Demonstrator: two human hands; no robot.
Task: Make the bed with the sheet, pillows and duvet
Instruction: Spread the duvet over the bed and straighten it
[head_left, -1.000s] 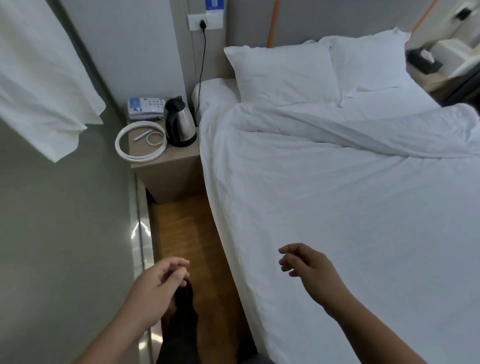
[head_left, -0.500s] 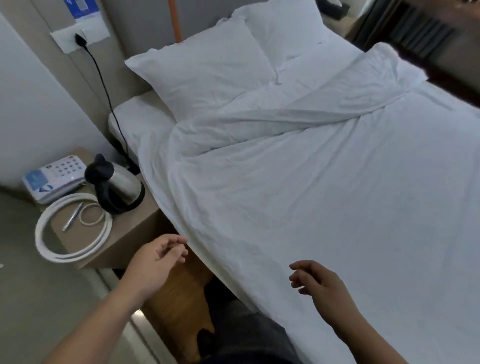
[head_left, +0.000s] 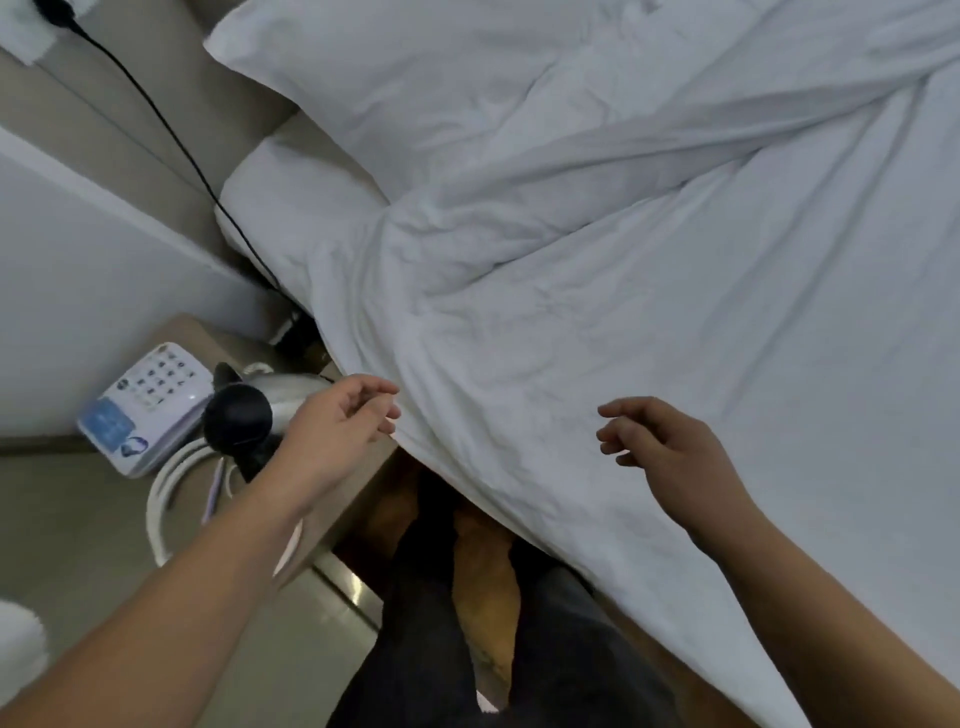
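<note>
Head view: no brand or wording can be read. The telephone (head_left: 139, 410) on the bedside table (head_left: 358, 483) has a keypad of dark buttons and a blue label panel, but the print on it is too blurred to make out.

The white duvet (head_left: 649, 338) covers most of the bed, creased, with a thick fold running across it toward the upper right; its near edge hangs over the side of the bed beside the table. A white pillow (head_left: 395, 88) lies at the head end, its lower edge under the duvet's fold. Beside it the sheet-covered mattress corner (head_left: 291, 202) is bare.

The left hand (head_left: 337, 431) reaches over the table's bed-side edge, fingers loosely curled, fingertips at the duvet's hanging edge; whether they touch it I cannot tell. The right hand (head_left: 660, 441) hovers above the duvet near that same edge, fingers relaxed and slightly bent, holding nothing.

On the table a steel kettle with a black lid (head_left: 249, 410) stands just beside the telephone, with a coiled white hose (head_left: 166, 499) at the near edge. A black cord (head_left: 171, 135) runs down the beige wall panel. The floor between bed and table is brown wood (head_left: 483, 582).
</note>
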